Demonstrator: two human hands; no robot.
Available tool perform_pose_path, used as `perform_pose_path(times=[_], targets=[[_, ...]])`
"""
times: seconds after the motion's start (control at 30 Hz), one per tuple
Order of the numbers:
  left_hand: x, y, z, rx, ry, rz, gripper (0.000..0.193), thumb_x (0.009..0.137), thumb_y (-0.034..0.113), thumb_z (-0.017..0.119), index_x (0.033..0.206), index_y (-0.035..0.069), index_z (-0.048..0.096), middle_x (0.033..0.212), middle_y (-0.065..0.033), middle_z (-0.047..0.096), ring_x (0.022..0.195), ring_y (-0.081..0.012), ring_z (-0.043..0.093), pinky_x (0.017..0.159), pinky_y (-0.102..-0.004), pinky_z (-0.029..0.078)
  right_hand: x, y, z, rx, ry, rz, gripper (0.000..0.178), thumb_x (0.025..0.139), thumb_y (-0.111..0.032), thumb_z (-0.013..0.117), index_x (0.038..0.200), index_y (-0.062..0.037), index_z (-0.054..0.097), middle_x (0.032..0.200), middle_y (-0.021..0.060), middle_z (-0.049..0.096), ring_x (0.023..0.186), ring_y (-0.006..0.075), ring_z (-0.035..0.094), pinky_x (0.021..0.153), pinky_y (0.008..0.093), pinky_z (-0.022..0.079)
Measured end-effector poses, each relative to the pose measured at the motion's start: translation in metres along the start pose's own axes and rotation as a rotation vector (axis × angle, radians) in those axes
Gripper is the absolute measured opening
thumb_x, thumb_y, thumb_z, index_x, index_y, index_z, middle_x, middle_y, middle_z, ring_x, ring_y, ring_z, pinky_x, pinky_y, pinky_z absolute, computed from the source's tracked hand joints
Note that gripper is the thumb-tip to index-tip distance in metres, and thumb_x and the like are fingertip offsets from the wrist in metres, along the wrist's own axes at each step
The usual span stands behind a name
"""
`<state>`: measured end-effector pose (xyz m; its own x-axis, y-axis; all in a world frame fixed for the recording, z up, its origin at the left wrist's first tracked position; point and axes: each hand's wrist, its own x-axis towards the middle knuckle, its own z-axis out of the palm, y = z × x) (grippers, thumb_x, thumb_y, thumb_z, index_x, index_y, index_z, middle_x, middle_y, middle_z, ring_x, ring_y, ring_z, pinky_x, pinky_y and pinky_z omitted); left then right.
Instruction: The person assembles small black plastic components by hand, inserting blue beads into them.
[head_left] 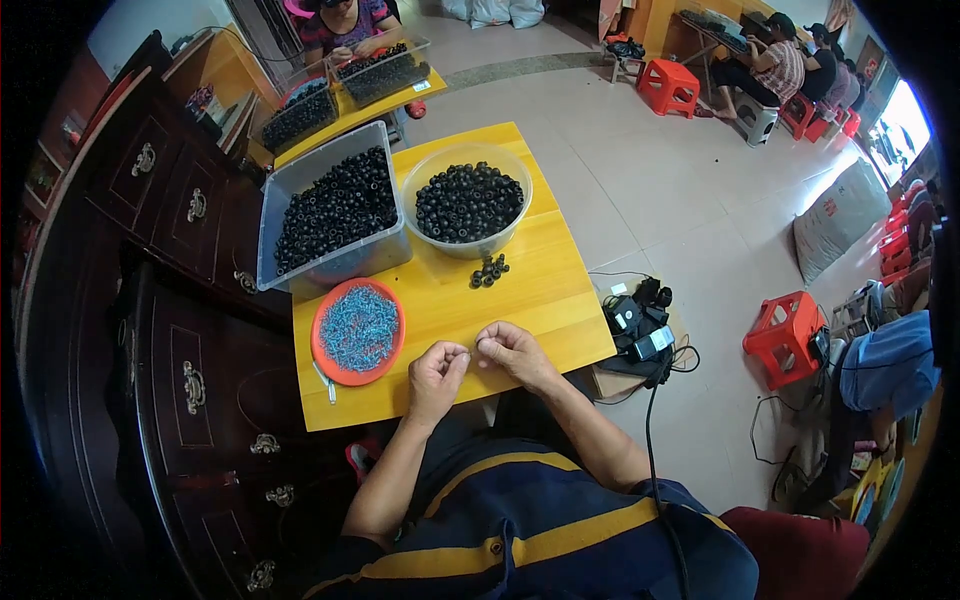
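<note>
Above the front part of the yellow table, my left hand and my right hand face each other, a small gap between them. On each, thumb and fingertips are pinched together. Anything held there is too small to make out. Left of my left hand lies a red plate heaped with small, thin blue and silvery pieces. Several loose black ring-like parts lie beyond my right hand. Similar black parts fill a round clear tub and a rectangular clear bin farther back.
A dark drawer cabinet stands close on my left. Black devices with cables sit right of the table, and a black cable runs down over me. At the far table a person works. Red stools and seated people are on the right.
</note>
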<state>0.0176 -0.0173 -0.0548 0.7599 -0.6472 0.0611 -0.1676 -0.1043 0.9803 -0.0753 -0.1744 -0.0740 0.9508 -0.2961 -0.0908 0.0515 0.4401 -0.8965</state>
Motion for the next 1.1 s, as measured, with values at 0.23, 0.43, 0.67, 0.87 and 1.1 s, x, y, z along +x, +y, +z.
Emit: perform_pose_path(times=[0.23, 0.43, 0.67, 0.87, 1.1], targets=[[0.004, 0.003, 0.001, -0.037, 0.018, 0.019, 0.005, 0.092, 0.004, 0.066, 0.092, -0.001, 0.065, 0.069, 0.0036, 0.059, 0.059, -0.0015, 0.051, 0.053, -0.0209, 0.041, 0.001, 0.001, -0.001, -0.037, 0.105, 0.032, 0.025, 0.099, -0.018, 0.064, 0.119, -0.0033, 0.068, 0.086, -0.0021, 0.063, 0.076, 0.0065, 0.058, 0.071, 0.0202, 0.049], [0.006, 0.003, 0.004, -0.016, 0.014, 0.005, 0.006, 0.091, 0.005, 0.066, 0.093, -0.001, 0.065, 0.072, 0.0027, 0.061, 0.061, -0.002, 0.053, 0.056, -0.0204, 0.044, 0.001, 0.005, -0.008, -0.071, 0.026, -0.007, 0.026, 0.101, -0.02, 0.06, 0.119, -0.0026, 0.066, 0.087, -0.0015, 0.06, 0.079, 0.0076, 0.055, 0.074, 0.0221, 0.048], [0.006, 0.012, 0.003, -0.009, -0.006, 0.014, 0.006, 0.091, 0.004, 0.066, 0.094, -0.001, 0.066, 0.074, 0.0008, 0.064, 0.063, -0.0032, 0.056, 0.059, -0.021, 0.047, -0.002, 0.003, -0.005, -0.032, -0.039, -0.03, 0.021, 0.099, -0.014, 0.063, 0.116, -0.0025, 0.063, 0.093, -0.0004, 0.062, 0.08, 0.0086, 0.057, 0.076, 0.0229, 0.049], [0.008, 0.015, 0.004, 0.005, -0.006, 0.031, 0.005, 0.092, 0.003, 0.065, 0.094, -0.001, 0.066, 0.075, -0.0005, 0.065, 0.064, -0.0045, 0.058, 0.06, -0.022, 0.049, -0.004, 0.001, -0.004, -0.092, -0.048, -0.025, 0.023, 0.099, -0.012, 0.064, 0.119, -0.0012, 0.063, 0.1, 0.0011, 0.065, 0.084, 0.0092, 0.06, 0.079, 0.0239, 0.05], [0.009, 0.018, 0.003, 0.012, -0.004, 0.051, 0.005, 0.091, 0.004, 0.066, 0.094, -0.001, 0.066, 0.077, -0.0031, 0.068, 0.066, -0.0061, 0.062, 0.062, -0.023, 0.05, -0.004, 0.003, -0.004, -0.036, -0.029, -0.041, 0.026, 0.102, -0.016, 0.058, 0.122, -0.0001, 0.062, 0.104, 0.0027, 0.065, 0.088, 0.0101, 0.061, 0.083, 0.0255, 0.051]])
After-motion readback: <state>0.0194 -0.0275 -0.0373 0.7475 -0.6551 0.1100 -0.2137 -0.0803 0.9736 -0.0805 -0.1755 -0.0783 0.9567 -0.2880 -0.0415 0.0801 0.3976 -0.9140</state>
